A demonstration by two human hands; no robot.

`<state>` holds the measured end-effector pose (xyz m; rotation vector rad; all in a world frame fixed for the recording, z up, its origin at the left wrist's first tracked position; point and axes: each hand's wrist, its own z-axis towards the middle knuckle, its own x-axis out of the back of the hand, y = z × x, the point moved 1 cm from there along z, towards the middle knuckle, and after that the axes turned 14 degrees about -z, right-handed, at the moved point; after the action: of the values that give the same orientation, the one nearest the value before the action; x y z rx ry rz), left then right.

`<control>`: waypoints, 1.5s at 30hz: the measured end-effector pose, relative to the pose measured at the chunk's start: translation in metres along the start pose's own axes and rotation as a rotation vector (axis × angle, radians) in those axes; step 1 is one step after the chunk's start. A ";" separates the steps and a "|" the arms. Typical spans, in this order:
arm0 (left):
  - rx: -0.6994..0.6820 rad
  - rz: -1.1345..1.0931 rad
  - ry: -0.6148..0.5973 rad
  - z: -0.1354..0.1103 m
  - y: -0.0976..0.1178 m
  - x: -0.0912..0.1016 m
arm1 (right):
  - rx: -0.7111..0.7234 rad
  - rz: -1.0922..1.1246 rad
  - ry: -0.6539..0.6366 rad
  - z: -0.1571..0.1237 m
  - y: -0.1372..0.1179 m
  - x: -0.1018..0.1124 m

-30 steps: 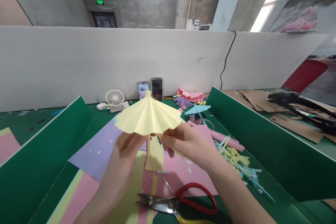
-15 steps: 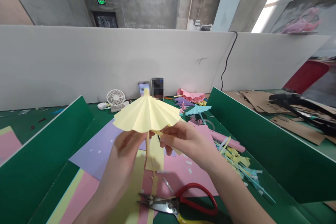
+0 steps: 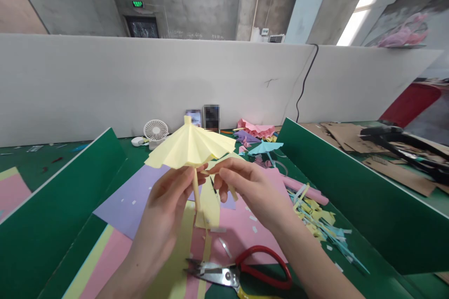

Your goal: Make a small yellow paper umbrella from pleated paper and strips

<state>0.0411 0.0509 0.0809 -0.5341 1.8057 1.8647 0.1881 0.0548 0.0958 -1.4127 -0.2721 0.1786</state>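
A small yellow pleated paper umbrella (image 3: 189, 147) stands upright in front of me on a thin yellow stick (image 3: 196, 194). My left hand (image 3: 168, 205) is closed round the stick just under the canopy. My right hand (image 3: 245, 187) pinches a yellow paper strip under the canopy's right edge, fingertips meeting those of the left hand. A loose yellow paper piece (image 3: 207, 210) hangs behind the stick.
Red-handled scissors (image 3: 245, 273) lie near me on pink, yellow and purple paper sheets (image 3: 129, 201). Green dividers (image 3: 336, 187) flank the workspace. Paper scraps (image 3: 315, 217), a blue paper umbrella (image 3: 263, 147), a small white fan (image 3: 155, 131) and two phones (image 3: 203, 117) sit behind.
The umbrella has tilted and shifted a little left and up. My right hand has moved in closer under the canopy, until its fingertips meet the left hand's.
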 end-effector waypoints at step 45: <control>0.134 -0.151 -0.047 -0.021 0.008 -0.014 | -0.066 0.491 -0.154 -0.012 -0.004 -0.016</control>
<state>0.0464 0.0289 0.0948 -0.5571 1.7921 1.6304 0.1761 0.0387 0.0969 -1.5146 -0.0521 0.6888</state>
